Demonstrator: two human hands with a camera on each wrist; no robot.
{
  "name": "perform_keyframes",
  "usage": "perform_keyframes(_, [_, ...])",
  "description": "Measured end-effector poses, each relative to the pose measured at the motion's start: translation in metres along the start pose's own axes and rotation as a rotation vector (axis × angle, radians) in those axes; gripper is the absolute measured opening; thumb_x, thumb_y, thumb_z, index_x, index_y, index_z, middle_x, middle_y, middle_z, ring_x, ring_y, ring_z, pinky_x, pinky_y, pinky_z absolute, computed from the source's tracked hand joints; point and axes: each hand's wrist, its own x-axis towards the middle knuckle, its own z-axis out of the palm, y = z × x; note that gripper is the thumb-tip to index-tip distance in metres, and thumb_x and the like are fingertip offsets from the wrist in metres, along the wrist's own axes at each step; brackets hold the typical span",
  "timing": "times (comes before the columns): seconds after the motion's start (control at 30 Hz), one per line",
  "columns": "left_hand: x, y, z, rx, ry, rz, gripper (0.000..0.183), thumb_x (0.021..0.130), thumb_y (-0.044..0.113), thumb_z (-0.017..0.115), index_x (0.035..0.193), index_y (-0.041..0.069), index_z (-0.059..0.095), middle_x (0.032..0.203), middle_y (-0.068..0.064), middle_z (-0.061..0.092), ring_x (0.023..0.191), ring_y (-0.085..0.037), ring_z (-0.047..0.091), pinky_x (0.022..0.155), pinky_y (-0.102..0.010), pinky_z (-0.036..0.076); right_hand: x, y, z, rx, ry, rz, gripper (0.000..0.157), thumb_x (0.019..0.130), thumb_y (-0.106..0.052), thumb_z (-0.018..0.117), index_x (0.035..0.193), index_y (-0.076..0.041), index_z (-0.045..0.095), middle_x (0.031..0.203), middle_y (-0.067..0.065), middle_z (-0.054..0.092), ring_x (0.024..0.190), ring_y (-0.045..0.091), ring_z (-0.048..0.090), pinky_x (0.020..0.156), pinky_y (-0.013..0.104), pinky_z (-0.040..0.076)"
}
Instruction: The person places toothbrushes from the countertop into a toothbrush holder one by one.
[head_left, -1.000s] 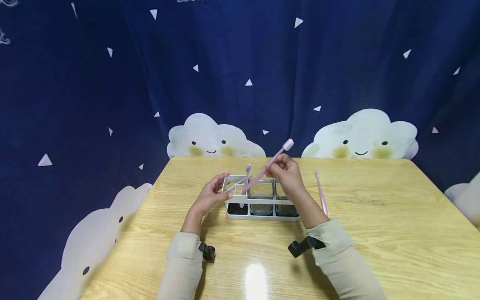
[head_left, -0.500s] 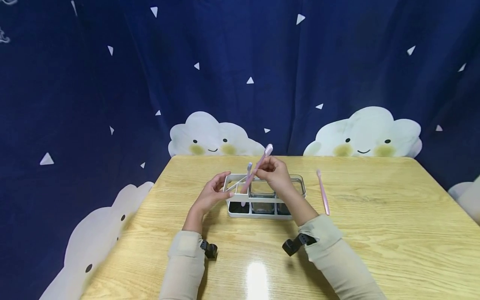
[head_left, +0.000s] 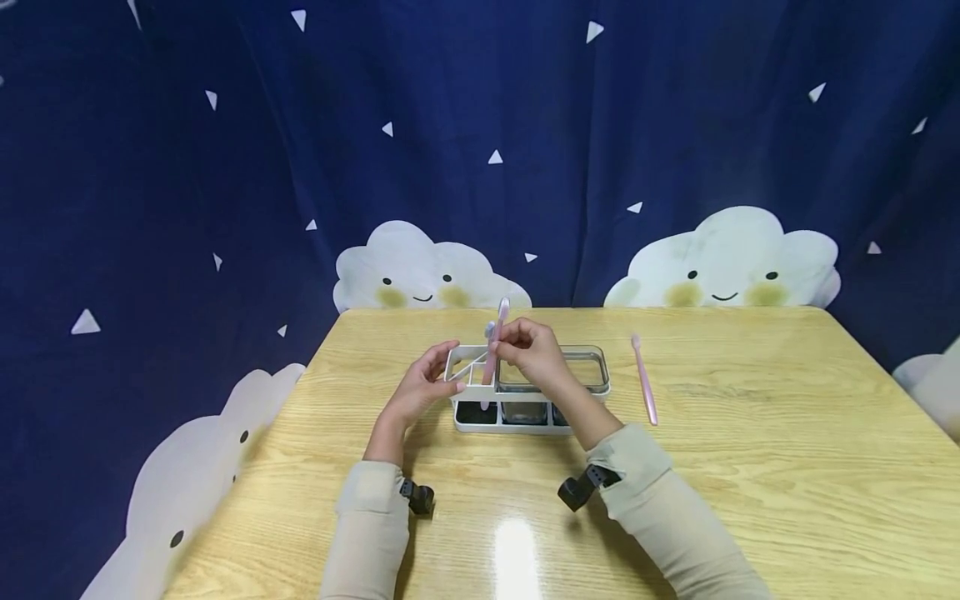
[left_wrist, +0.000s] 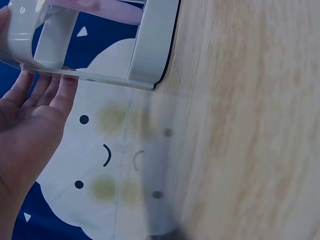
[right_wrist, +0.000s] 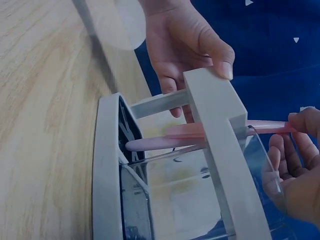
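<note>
A white toothbrush holder (head_left: 480,392) stands on the table with clear cups (head_left: 525,413) in its middle and right parts. My left hand (head_left: 415,397) grips its left end, thumb on the front of the upper frame and fingers behind. Between thumb and fingers, my right hand (head_left: 536,357) pinches a pink toothbrush (head_left: 503,311), head up and nearly upright. Its handle (right_wrist: 187,131) passes down through a small slot, short of the base. Another toothbrush (head_left: 490,330) with a bluish head stands in the holder; its lilac handle tip (right_wrist: 145,144) reaches lower, near the base.
A second pink toothbrush (head_left: 644,383) lies on the wooden table (head_left: 750,467), right of the holder. Behind the table hangs a dark blue curtain (head_left: 450,100) with white clouds and triangles.
My right hand has moved left and tipped the pink toothbrush from a slant toward upright, its handle now lower in the slot. The left hand keeps its grip on the holder.
</note>
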Motion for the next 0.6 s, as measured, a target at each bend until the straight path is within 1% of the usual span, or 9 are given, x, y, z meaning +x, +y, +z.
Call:
perform_keyframes(0.1, [-0.0007,-0.0011,-0.0006,-0.002,-0.004,0.003,0.071,0.077,-0.010,0.066,0.140,0.002,0.036,0.136,-0.019,0.042,0.127,-0.038,0.034,0.097,-0.034,0.039,-0.0015,0.0026,0.0019,-0.016,-0.005,0.001,0.011,0.082,0.004,0.065,0.091,0.009,0.060,0.084,0.014,0.062,0.068,0.014,0.052,0.059,0.022,0.045])
perform_keyframes(0.23, [0.0006,-0.0009,-0.0004,0.007,0.000,0.018,0.070,0.077,-0.009,0.065,0.140,0.002,0.036,0.135,-0.018,0.043,0.127,-0.037,0.035,0.099,-0.036,0.037,-0.0004,0.0037,0.0016,-0.057,-0.009,0.008,0.010,0.081,0.003,0.067,0.089,0.006,0.061,0.081,0.010,0.062,0.066,0.015,0.051,0.057,0.022,0.043])
perform_keyframes(0.37, [-0.0006,-0.0002,-0.0002,0.019,0.013,0.011,0.069,0.078,-0.008,0.066,0.139,0.005,0.038,0.135,-0.016,0.043,0.127,-0.036,0.036,0.100,-0.038,0.036,0.0012,0.0041,0.0031,-0.103,-0.048,0.019,0.009,0.081,0.003,0.066,0.088,0.005,0.062,0.079,0.007,0.062,0.067,0.014,0.051,0.058,0.023,0.044])
perform_keyframes(0.47, [-0.0020,0.0006,0.0003,0.020,0.020,0.000,0.069,0.077,-0.007,0.066,0.139,0.006,0.039,0.135,-0.015,0.044,0.127,-0.034,0.037,0.099,-0.039,0.037,0.0018,0.0045,0.0045,-0.135,-0.073,0.040,0.008,0.080,0.005,0.066,0.088,0.005,0.063,0.079,0.007,0.062,0.068,0.015,0.052,0.059,0.024,0.045])
perform_keyframes(0.6, [-0.0024,0.0008,0.0005,0.013,0.009,-0.001,0.071,0.077,-0.006,0.067,0.140,0.003,0.036,0.135,-0.018,0.043,0.127,-0.036,0.036,0.099,-0.037,0.038,0.0021,0.0056,0.0041,-0.177,-0.091,0.068,0.008,0.079,0.005,0.065,0.087,0.004,0.063,0.078,0.008,0.061,0.069,0.016,0.052,0.060,0.025,0.046])
